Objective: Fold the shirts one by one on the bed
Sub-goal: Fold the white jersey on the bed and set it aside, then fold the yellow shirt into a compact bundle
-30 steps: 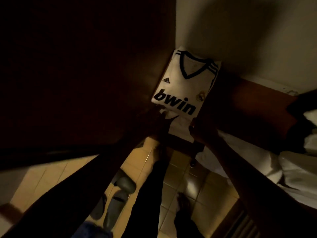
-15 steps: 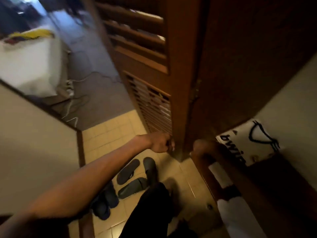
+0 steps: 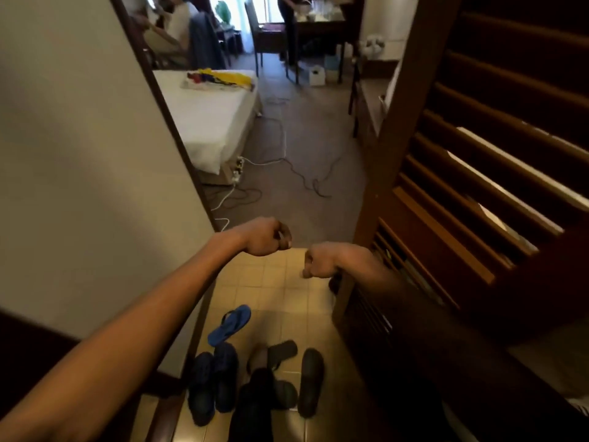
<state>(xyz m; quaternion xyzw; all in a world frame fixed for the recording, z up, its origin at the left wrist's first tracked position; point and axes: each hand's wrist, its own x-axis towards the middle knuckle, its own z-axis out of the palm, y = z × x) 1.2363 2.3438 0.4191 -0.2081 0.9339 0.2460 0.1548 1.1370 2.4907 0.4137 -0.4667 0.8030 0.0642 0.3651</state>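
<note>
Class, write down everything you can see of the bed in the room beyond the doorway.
The bed stands in the carpeted room past the doorway, its left part hidden by the wall. A plain white sheet, smooth-looking cloth, covers it and hangs down the side over a pale base. A heap of clothes, yellow and white with some red and blue, lies on its far end. A white power strip sits on the floor at its near corner.
</note>
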